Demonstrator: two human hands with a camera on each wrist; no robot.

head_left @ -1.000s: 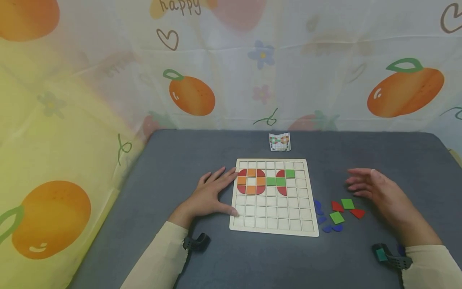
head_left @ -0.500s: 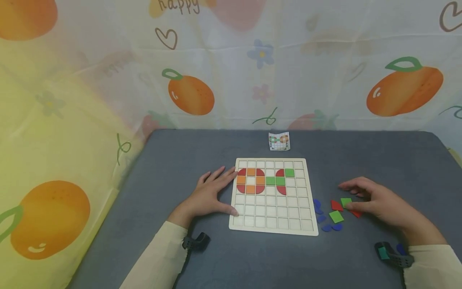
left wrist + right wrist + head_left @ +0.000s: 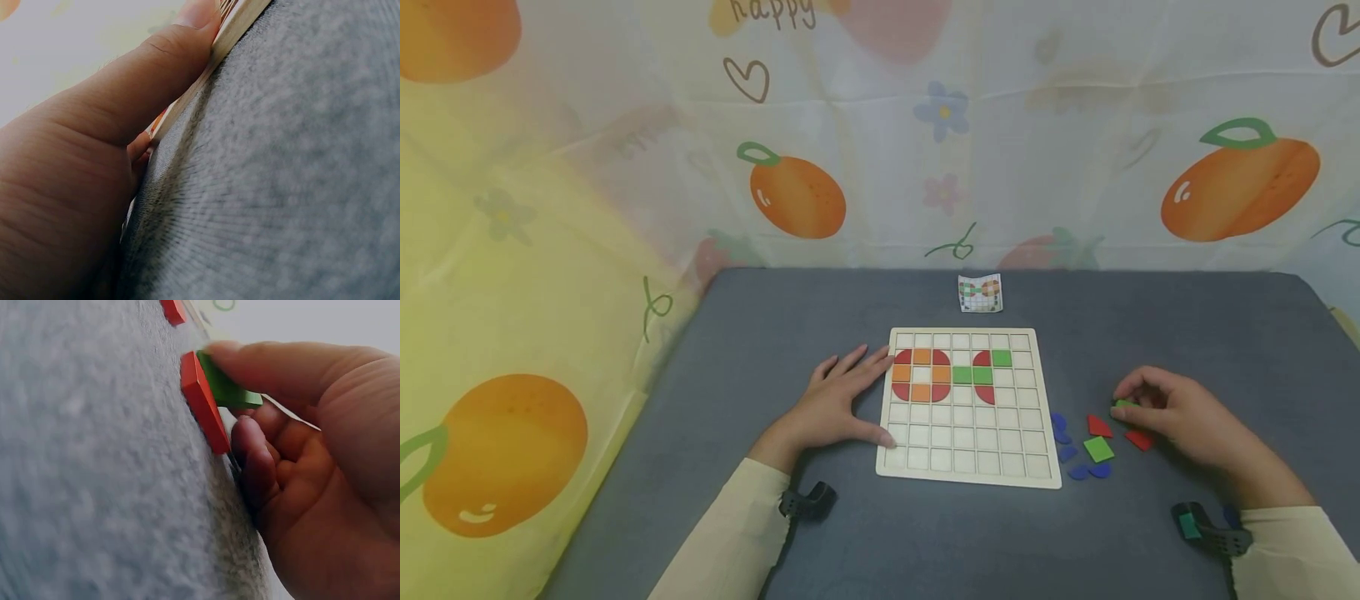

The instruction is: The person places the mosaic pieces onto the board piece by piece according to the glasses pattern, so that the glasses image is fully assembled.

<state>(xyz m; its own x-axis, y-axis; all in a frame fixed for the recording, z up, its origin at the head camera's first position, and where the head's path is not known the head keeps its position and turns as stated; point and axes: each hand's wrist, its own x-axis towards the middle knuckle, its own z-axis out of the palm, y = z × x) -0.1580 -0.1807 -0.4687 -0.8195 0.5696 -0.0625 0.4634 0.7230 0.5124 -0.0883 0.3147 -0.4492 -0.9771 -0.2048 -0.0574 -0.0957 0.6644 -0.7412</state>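
Note:
My right hand (image 3: 1187, 412) pinches a green square tile (image 3: 228, 387) between thumb and fingers, right of the board; only a sliver of the tile shows in the head view. Close by it on the table lies a red quarter-round tile (image 3: 1139, 439). My left hand (image 3: 823, 408) rests spread at the left edge of a wooden grid board (image 3: 942, 437), thumb and fingertips touching its rim. Red and orange tiles form a ring at the board's upper left. Green tiles (image 3: 962, 376) and two red tiles (image 3: 982, 395) sit to the right of that ring.
Another green square (image 3: 1099, 450), a second red tile (image 3: 1099, 427) and several blue pieces (image 3: 1078, 473) lie between board and right hand. A small pattern card (image 3: 980, 293) lies behind the board. A printed cloth (image 3: 880, 150) hangs along the table's far edge.
My right hand has come down to the loose tiles, and its thumb and fingers have taken hold of a green square. The left hand stays at the board's edge.

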